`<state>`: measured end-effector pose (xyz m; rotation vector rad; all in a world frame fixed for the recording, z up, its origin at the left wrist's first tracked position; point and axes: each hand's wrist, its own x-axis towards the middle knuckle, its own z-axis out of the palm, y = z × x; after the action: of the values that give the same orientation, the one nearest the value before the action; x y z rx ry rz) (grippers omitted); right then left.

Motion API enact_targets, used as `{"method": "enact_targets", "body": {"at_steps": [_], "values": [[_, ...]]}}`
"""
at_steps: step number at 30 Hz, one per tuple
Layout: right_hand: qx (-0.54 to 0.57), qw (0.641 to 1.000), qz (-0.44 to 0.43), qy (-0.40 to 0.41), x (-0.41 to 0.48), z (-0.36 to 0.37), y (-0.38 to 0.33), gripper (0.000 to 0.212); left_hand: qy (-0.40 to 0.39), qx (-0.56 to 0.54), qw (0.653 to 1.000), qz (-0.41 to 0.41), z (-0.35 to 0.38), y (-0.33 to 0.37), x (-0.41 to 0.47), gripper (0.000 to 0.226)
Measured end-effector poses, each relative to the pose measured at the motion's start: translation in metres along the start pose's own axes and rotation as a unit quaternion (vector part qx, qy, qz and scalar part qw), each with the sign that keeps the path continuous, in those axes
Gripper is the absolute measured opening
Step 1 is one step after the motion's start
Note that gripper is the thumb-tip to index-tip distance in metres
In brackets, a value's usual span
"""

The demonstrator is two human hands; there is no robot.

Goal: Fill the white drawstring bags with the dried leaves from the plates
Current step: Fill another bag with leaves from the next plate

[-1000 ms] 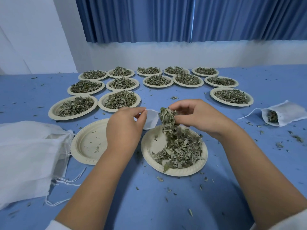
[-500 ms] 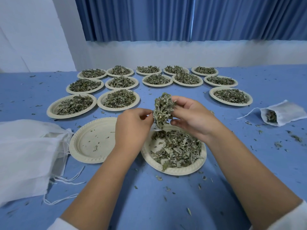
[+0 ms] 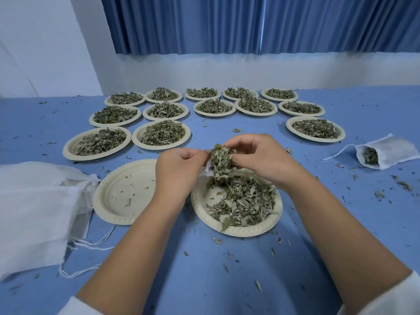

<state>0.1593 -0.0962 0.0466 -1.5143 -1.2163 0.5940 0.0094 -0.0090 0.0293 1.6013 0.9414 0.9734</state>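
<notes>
Plate (image 3: 241, 231) of dried leaves (image 3: 245, 201) sits nearest, directly below both hands. Above its 12 o'clock rim, left hand (image 3: 179, 171) pinches the mouth of a small white drawstring bag (image 3: 207, 171), mostly hidden behind the fingers. Right hand (image 3: 259, 160), at 3 o'clock from the bag, pinches a clump of leaves (image 3: 220, 163) hanging vertically, touching the bag mouth. Next move probably calls for pushing the clump toward 9 o'clock, into the opening. Empty plate (image 3: 122, 189) lies at 9 o'clock; filled bag (image 3: 391, 153) at 2 o'clock; full plates (image 3: 139, 141) beyond at 12 o'clock.
</notes>
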Motion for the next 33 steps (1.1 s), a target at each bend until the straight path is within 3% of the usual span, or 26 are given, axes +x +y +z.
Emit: {"method": "enact_targets", "body": {"at_steps": [3,13,17,22,25,29,33], "values": [[-0.053,0.998,-0.014,-0.013,-0.002,0.000,-0.003,0.030,0.004,0.005,1.000,0.010,0.002,0.001,-0.001,0.015],[-0.189,0.981,-0.044,-0.021,-0.003,0.006,0.000,0.035,-0.007,0.035,0.999,0.040,0.007,-0.001,-0.006,0.018],[-0.139,0.987,0.005,-0.083,-0.004,0.002,-0.001,0.027,-0.001,0.047,0.998,0.031,0.005,-0.002,-0.006,0.016],[-0.051,0.997,0.010,-0.053,0.000,0.004,0.006,0.013,-0.022,0.014,0.999,0.017,0.002,-0.003,-0.006,0.013],[0.033,0.998,0.047,-0.020,0.002,0.005,0.010,0.021,-0.039,-0.010,0.999,0.011,0.002,-0.002,-0.007,0.012],[-0.058,0.995,0.076,0.011,0.004,0.005,0.014,0.034,-0.058,-0.018,0.998,0.032,0.001,0.000,-0.009,0.013],[-0.057,0.989,0.127,-0.054,0.003,0.004,0.013,0.044,-0.066,-0.030,0.997,0.037,0.001,0.001,-0.011,0.013]]}}
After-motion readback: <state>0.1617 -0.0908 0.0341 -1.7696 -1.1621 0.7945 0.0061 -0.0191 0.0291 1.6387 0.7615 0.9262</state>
